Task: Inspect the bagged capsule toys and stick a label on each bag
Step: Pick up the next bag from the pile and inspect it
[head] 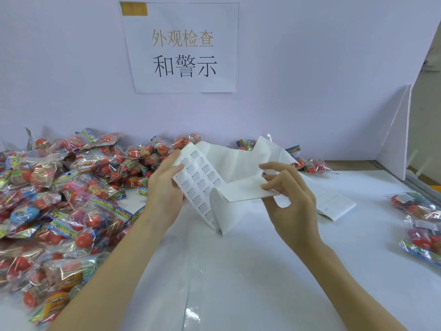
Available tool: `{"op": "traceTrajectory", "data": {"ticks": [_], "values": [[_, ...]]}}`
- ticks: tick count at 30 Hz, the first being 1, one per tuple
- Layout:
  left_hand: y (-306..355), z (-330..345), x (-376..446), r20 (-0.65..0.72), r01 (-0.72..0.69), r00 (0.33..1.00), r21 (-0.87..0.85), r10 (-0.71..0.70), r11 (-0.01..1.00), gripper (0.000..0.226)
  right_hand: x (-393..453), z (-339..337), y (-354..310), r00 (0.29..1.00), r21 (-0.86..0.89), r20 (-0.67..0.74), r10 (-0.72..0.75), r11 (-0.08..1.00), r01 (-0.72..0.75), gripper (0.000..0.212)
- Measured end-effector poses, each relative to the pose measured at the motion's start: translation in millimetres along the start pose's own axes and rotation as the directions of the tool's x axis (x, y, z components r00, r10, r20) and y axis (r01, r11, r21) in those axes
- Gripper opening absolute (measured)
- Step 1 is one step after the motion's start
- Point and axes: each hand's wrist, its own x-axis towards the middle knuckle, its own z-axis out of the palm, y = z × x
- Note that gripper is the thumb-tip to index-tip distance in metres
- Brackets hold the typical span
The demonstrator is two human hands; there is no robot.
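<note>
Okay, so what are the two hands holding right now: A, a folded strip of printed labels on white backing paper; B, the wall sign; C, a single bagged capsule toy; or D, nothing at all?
A: the left hand and the right hand both grip the folded label strip, rows of small printed labels showing on its left panel, while the bagged capsule toys lie untouched in a pile on the left.

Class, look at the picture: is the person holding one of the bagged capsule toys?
No: both the left hand and right hand grip a folded label sheet, while the bagged toys lie on the table.
</note>
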Motion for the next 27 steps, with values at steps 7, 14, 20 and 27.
{"op": "traceTrajectory", "data": {"ticks": [7,14,20,27], "values": [[9,-1,5,-0.023,-0.132,0.991,-0.244,0.131,0.961,0.070,-6,-3,7,0.839,-0.123,0.531,0.117,0.991,-0.060,0.036],[-7,14,-6,0.213,-0.168,0.965,0.054,0.153,0.984,0.043,-6,-6,12,0.679,-0.217,0.678,0.282,0.959,-0.182,0.069],[-31,28,-22,0.466,-0.150,0.884,0.202,0.040,0.968,0.066,2,-9,8,0.996,-0.048,0.017,0.090,0.995,-0.089,0.039],[-31,36,-29,0.446,-0.313,0.883,0.322,0.148,0.893,0.029,-5,-4,17,0.903,-0.105,0.333,0.272,0.962,-0.251,0.057]]}}
